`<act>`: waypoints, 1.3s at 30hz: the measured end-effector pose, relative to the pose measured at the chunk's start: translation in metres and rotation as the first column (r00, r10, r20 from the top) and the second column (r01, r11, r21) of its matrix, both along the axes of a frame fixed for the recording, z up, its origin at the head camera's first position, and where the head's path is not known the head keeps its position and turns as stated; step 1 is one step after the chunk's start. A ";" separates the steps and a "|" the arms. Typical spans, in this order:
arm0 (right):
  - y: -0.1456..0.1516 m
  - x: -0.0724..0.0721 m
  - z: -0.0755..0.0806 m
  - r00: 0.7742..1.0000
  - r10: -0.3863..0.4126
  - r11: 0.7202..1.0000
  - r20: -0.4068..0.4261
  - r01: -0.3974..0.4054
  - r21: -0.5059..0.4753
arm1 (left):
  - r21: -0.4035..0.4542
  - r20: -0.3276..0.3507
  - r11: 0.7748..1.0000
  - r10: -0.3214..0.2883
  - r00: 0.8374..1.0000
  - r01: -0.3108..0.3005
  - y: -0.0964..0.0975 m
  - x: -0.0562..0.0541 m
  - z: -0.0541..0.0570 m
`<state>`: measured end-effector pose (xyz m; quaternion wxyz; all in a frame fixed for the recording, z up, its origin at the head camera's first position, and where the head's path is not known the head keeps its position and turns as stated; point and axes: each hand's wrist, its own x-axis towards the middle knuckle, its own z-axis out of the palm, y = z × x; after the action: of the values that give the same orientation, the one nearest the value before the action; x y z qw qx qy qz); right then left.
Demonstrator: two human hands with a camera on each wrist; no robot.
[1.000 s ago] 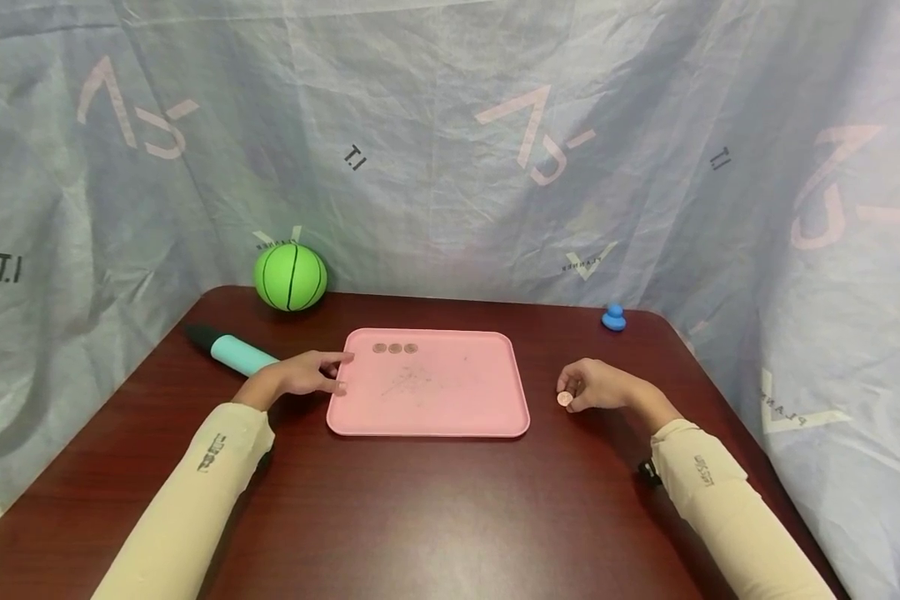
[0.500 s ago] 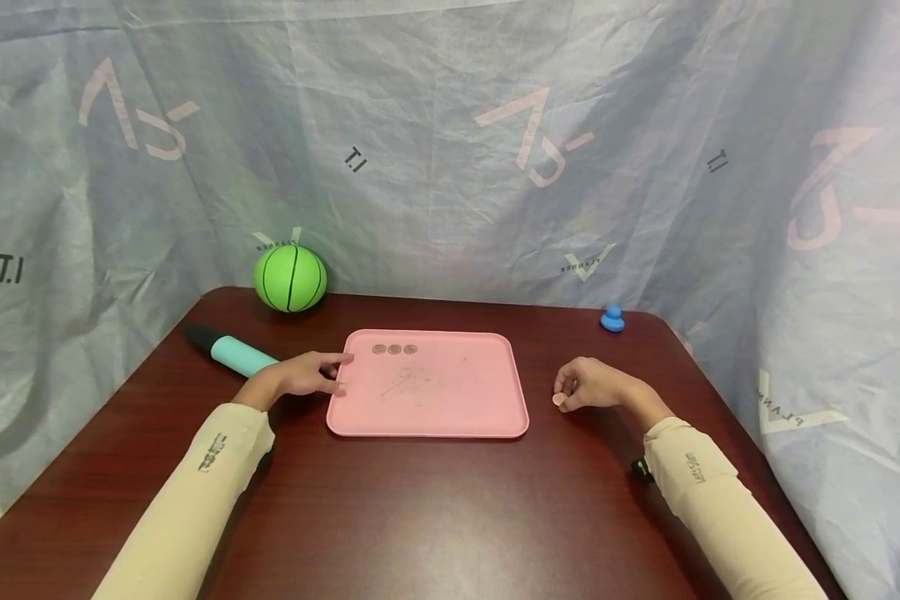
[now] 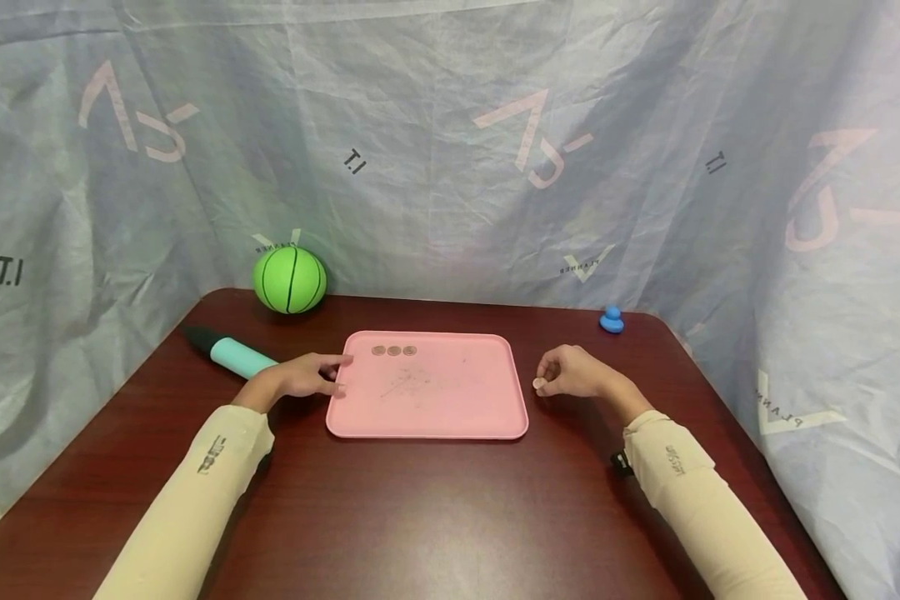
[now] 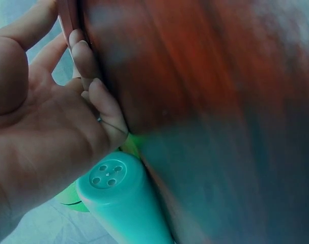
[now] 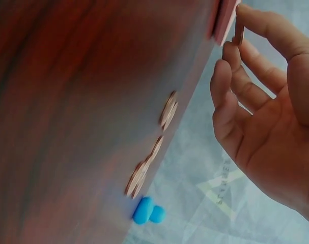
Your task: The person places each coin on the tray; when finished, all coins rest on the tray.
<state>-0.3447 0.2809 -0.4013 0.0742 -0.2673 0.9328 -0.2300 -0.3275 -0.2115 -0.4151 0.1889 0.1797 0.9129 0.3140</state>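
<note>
My right hand (image 3: 573, 372) pinches a copper-coloured coin (image 3: 538, 383) between thumb and fingers, just off the right rim of the pink tray (image 3: 465, 408). In the right wrist view the coin (image 5: 239, 31) stands edge-on between the fingertips. My left hand (image 3: 300, 375) holds the tray's left rim, thumb and index finger spread over it and the other fingers curled against its side in the left wrist view. Three coins (image 3: 393, 351) lie in a row in the tray's far left corner. More coins (image 5: 168, 112) lie on the table in the right wrist view, hidden in the head view.
A green ball (image 3: 290, 280) stands at the back left. Left of the tray lies a teal cylinder (image 3: 242, 357) with a black end, partly behind my left hand. At the back right sits a small blue knobbed object (image 3: 612, 320). Printed grey cloth (image 3: 435, 208) hangs behind the dark wooden table (image 3: 420, 517).
My right hand has moved left and slightly away from me with the coin, close to the tray's right rim. The left hand has stayed on the tray.
</note>
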 end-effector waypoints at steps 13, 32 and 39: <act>-0.067 -0.019 0.008 0.994 -0.015 0.999 -0.111 0.010 -0.044 | -0.010 0.010 1.000 0.013 1.000 -0.013 -0.005 -0.001 0.000; -0.152 -0.054 0.012 0.998 0.019 0.999 -0.060 -0.017 0.027 | -0.005 0.000 1.000 0.023 1.000 -0.023 -0.004 -0.001 -0.005; -0.168 -0.058 0.010 0.999 -0.006 0.998 -0.048 0.009 0.066 | -0.004 -0.001 1.000 0.003 1.000 -0.003 0.001 -0.001 -0.001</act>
<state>-0.4025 0.1132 -0.3917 0.0597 -0.2668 0.9423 -0.1930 -0.3284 -0.2107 -0.4162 0.1884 0.1782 0.9138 0.3125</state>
